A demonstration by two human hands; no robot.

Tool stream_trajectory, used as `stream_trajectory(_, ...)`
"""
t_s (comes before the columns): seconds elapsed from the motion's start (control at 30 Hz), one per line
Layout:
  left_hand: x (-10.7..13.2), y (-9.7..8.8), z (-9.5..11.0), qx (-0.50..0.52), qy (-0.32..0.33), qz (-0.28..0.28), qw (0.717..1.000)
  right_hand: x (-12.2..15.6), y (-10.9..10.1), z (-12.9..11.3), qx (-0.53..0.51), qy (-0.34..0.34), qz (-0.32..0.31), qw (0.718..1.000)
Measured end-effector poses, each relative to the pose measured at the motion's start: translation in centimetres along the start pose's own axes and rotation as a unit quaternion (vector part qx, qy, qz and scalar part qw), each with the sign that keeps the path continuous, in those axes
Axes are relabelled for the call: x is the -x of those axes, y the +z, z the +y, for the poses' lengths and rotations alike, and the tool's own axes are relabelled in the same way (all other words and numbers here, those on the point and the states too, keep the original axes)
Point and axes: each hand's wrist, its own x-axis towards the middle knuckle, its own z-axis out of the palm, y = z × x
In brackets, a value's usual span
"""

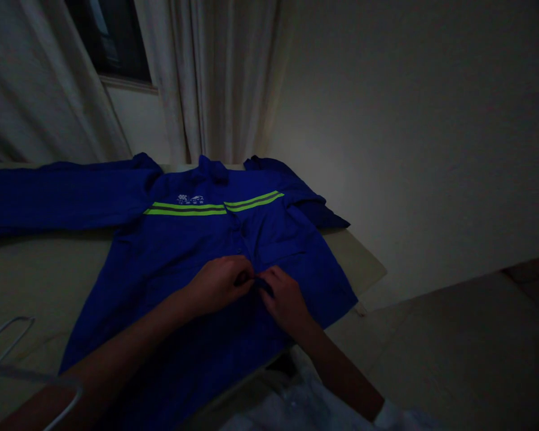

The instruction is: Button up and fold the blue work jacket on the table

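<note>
We are pinching the front edge (263, 286) of a blue work jacket (269, 239) at lower centre, the left hand (218, 286) and right hand (285, 299) working with fingers (247, 278) pressed together; one sleeve (63, 197) is lying flat on the tabletop (40, 269).

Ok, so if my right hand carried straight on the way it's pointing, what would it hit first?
Your right hand would probably meet the blue jacket's front edge, then your left hand; depth is unclear.
</note>
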Motion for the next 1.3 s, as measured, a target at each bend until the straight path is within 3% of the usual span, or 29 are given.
stream_trajectory(0.13,0.0,0.2,-0.8,0.006,0.045,-0.005,0.999,-0.1,1.3,1.1,-0.023,-0.012,0.034,0.999)
stream_trajectory(0.33,-0.1,0.5,-2.1,0.062,0.042,-0.08,0.994,0.0,1.8,1.7,-0.072,0.011,0.061,0.996)
stream_trajectory(0.5,-0.3,0.6,-2.3,0.048,0.037,-0.059,0.996,0.1,1.7,1.3,-0.08,-0.012,0.086,0.993)
stream_trajectory(0.6,-0.2,0.5,-2.4,0.045,0.047,-0.047,0.997,0.4,1.6,1.0,-0.071,-0.056,0.134,0.987)
stream_trajectory(0.7,-0.1,0.4,-2.5,0.001,0.074,-0.046,0.996,0.6,1.6,0.8,-0.049,-0.094,0.143,0.984)
stream_trajectory(0.93,0.0,0.6,-2.6,-0.087,0.108,-0.053,0.989,0.5,1.8,1.1,-0.091,-0.079,0.139,0.983)
stream_trajectory(1.13,0.2,0.6,-2.5,-0.08,0.084,-0.011,0.993,0.5,2.0,1.3,-0.115,-0.06,0.135,0.982)
stream_trajectory(1.3,-0.1,0.7,-2.4,0.01,0.066,0.004,0.998,0.5,1.8,1.2,-0.108,-0.079,0.129,0.982)
